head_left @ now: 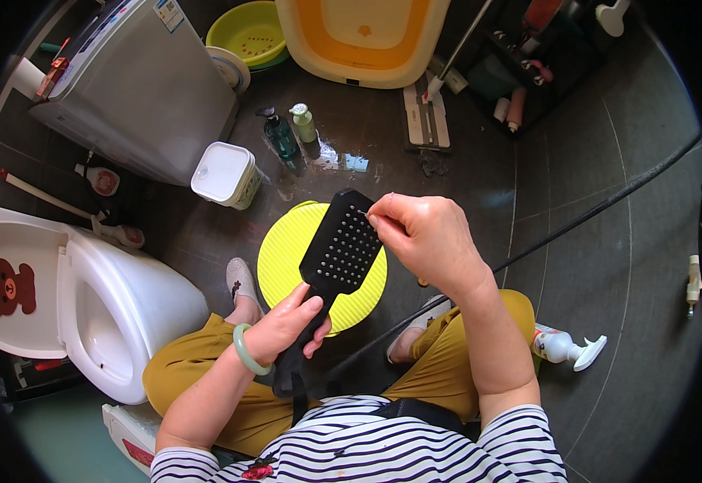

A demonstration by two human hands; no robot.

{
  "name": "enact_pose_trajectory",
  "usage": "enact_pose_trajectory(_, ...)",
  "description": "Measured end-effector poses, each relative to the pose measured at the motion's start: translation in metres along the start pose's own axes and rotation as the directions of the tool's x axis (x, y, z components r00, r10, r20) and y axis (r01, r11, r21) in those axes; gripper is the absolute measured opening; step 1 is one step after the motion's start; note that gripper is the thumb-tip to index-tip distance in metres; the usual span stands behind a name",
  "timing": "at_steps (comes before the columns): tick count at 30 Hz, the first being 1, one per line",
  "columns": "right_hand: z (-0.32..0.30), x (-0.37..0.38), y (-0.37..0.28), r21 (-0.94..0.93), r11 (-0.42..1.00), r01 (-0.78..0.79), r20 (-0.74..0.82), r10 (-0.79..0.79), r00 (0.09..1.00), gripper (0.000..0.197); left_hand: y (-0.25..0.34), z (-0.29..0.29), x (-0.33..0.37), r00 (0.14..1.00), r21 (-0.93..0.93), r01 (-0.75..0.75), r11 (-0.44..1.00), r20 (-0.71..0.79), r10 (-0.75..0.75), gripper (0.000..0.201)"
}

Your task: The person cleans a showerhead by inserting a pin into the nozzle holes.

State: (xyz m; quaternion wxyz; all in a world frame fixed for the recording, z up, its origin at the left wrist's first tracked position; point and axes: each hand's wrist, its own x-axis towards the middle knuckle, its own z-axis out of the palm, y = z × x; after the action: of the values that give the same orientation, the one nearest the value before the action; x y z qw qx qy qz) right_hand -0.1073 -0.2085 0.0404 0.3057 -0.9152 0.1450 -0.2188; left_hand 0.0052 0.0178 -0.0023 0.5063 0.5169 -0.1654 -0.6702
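Note:
A black paddle hairbrush (pixel 344 249) is tilted in front of me, its face with rows of pale-tipped bristles turned up. My left hand (pixel 286 322) is wrapped round its handle, a pale green bangle (pixel 248 352) on that wrist. At the upper right edge of the brush head, my right hand (pixel 423 233) is closed in a pinch. Whatever lies between thumb and forefinger is too small to name. Beneath the brush shows a round, ribbed yellow lid or stool top (pixel 280 256).
Left of me stands a white toilet (pixel 146 282) with its lid raised. Farther off are a white bucket (pixel 224 173), two pump bottles (pixel 280 135), a washing machine (pixel 146 88) and a flat mop (pixel 426 119). A spray bottle (pixel 556 346) lies at right, below a dark hose (pixel 600 200).

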Motion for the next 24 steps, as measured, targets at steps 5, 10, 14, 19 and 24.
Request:
enact_pose_trajectory(5,0.002,-0.002,-0.002,-0.215,0.976,0.042,0.055,-0.031,0.998,0.007,0.001,-0.001,0.004,0.996,0.265,-0.048,0.963,-0.056,0.065,0.024)
enact_pose_trajectory(10,0.009,0.002,0.016,-0.204,0.971,0.120,0.018,-0.119,0.993,0.008,0.009,0.004,0.002,0.996,0.350,-0.051,0.935,-0.055,0.075,0.021)
enact_pose_trajectory(14,0.009,0.008,0.018,0.315,0.888,-0.335,0.233,0.270,0.934,0.013,0.006,0.003,0.005,0.985,0.396,-0.090,0.914,-0.102,0.141,0.025)
enact_pose_trajectory(19,0.028,-0.002,-0.005,-0.246,0.967,-0.071,-0.003,0.072,0.997,0.015,-0.007,0.001,0.014,0.974,0.312,-0.079,0.947,-0.180,0.140,0.029)
enact_pose_trajectory(24,0.011,0.008,0.019,-0.262,0.962,0.080,0.095,-0.057,0.994,0.017,0.003,0.009,0.008,0.977,0.425,0.018,0.905,-0.198,0.074,0.044)
